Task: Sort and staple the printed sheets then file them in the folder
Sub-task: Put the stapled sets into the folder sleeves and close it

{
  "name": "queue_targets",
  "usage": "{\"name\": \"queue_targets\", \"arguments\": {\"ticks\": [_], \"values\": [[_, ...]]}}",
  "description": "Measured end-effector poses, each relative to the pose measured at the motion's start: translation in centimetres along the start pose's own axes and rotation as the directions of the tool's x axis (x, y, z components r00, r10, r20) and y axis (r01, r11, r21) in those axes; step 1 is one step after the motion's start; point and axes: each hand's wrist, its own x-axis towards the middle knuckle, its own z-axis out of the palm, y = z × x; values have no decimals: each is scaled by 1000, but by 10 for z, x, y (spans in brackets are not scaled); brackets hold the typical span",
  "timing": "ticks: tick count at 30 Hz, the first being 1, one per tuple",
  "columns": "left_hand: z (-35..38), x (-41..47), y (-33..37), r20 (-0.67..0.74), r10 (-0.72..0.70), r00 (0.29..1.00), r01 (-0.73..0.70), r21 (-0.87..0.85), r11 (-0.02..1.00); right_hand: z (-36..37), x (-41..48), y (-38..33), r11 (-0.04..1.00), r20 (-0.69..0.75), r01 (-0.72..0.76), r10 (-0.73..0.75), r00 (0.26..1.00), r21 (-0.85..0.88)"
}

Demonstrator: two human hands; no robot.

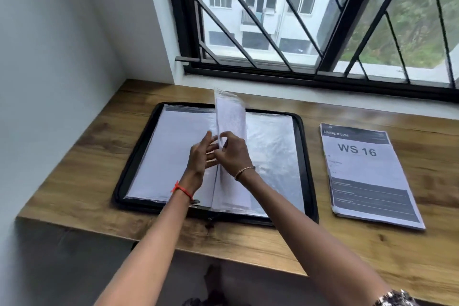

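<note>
A black zip folder [301, 136] lies open on the wooden desk, showing clear plastic sleeves with white sheets on both sides. One sleeve with a sheet [229, 117] stands upright over the folder's spine. My right hand [233, 154] pinches the lower edge of that sleeve. My left hand [200, 156] is right beside it with fingers extended, touching the sleeve from the left. A stack of printed sheets [367, 174] marked "WS 16" lies flat to the right of the folder, apart from both hands.
The wooden desk [273, 243] runs along a barred window [310, 20]. A white wall [62, 57] closes off the left side. The desk's front edge drops to a dark floor [74, 268] below. No stapler is in view.
</note>
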Motion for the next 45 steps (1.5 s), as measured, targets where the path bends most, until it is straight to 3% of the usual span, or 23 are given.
{"name": "queue_targets", "arguments": {"ticks": [5,8,11,15,19,21,23,26,29,32,34,36,38,42,45], "values": [[-44,20,16,-34,-29,999,30,22,999,34,13,-39,998,91,36,-40,995,53],[-71,31,16,-69,-28,997,27,-14,1000,44,22,-52,980,168,44,-78,983,193],[-92,36,22,-16,-4,1000,5,18,1000,49,32,-52,964,67,83,-103,992,255],[-136,55,23,-120,-54,991,70,130,989,52,46,-19,990,-14,78,-77,997,120],[-167,77,12,-208,-80,975,134,259,956,60,52,25,991,217,0,30,976,-137],[-172,86,1,-277,-50,960,155,371,916,70,50,39,972,326,21,58,944,-234],[-167,94,-7,-311,36,950,154,564,811,80,45,46,934,382,77,67,922,-349],[-145,94,-18,-264,125,956,135,778,613,92,41,54,875,390,132,69,918,-466],[-126,95,-33,-222,85,971,158,870,467,96,44,61,863,407,144,77,910,-484],[-109,100,-40,-260,69,963,208,882,422,85,48,58,880,478,154,91,873,-449],[-90,104,-36,-267,123,956,188,877,442,67,54,59,941,491,129,44,870,-312],[-66,110,-31,-207,193,959,97,881,462,43,60,65,992,392,48,0,920,-112],[-36,116,-27,-126,242,962,-15,862,506,14,62,77,999,196,-8,14,980,-33],[38,121,-21,40,339,940,-254,745,616,-52,59,125,988,-146,-138,127,981,-65],[99,114,-21,164,327,931,-352,641,682,-111,48,165,959,-301,-233,177,937,-162]]}}
